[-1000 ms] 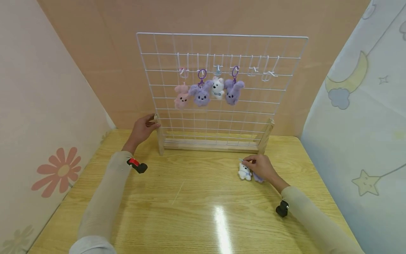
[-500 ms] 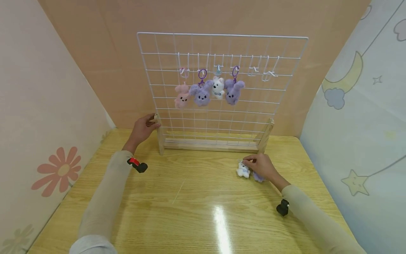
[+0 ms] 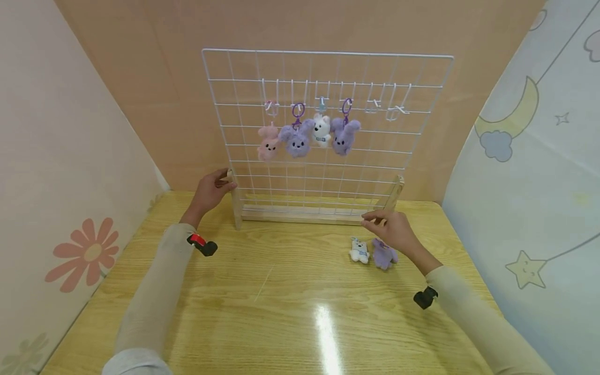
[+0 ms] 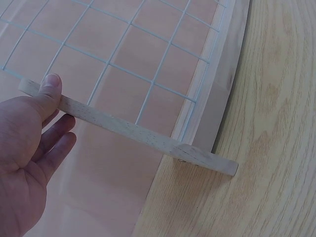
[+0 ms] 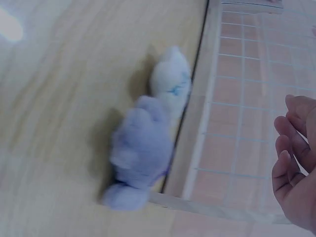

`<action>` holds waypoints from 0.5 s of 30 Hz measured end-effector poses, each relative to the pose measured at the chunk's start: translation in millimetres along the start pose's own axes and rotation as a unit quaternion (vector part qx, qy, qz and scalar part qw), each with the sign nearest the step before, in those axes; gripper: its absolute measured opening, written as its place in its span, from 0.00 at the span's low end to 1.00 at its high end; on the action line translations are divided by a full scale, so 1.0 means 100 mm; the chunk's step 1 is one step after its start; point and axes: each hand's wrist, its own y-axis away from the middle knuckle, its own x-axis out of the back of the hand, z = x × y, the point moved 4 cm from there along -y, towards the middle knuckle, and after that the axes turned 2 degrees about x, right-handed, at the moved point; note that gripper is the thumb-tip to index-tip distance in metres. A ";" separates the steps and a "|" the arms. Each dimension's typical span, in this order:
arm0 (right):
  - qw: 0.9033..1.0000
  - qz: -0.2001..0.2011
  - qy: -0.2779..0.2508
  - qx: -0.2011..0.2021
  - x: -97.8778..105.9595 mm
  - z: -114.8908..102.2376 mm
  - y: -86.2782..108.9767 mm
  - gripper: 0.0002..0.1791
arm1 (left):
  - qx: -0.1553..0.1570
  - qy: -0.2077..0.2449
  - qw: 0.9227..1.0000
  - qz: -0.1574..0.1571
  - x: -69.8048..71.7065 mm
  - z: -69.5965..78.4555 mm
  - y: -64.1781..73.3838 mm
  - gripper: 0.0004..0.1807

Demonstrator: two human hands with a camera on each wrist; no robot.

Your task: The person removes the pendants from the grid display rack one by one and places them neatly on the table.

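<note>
My left hand (image 3: pixel 208 192) grips the left wooden post (image 4: pixel 118 126) of a white wire grid rack, thumb over the near face and fingers behind it. To the right, my right hand (image 3: pixel 392 229) hovers above the table holding nothing, its fingers loosely bent. Below it lie a white plush dog keychain (image 3: pixel 359 252) and a purple plush keychain (image 3: pixel 385 255), side by side in front of the rack's base. The right wrist view shows the purple plush (image 5: pixel 140 148) nearer and the white one (image 5: pixel 171 81) beyond it, both blurred.
On the wire grid (image 3: pixel 309 179), hooks carry a pink plush (image 3: pixel 269 143), a purple plush (image 3: pixel 297 140), a white dog plush (image 3: pixel 322 130) and another purple plush (image 3: pixel 345 138). Two bare hooks (image 3: pixel 398 110) hang to their right. Patterned walls flank the wooden table (image 3: pixel 244 323).
The right hand first shifts the white plush slightly left, then lets go and rises toward the rack, uncovering the purple plush. The left hand stays on the post.
</note>
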 end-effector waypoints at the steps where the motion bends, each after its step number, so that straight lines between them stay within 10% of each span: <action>1: 1.000 0.009 0.004 0.004 0.04 -0.04 -0.02 0.11 | 0.000 0.001 1.000 0.000 0.00 0.00 0.00 0.37; 15: 0.987 0.139 0.018 0.081 0.62 -0.58 -0.29 0.10 | -0.009 0.004 1.000 0.002 0.00 0.02 0.01 0.35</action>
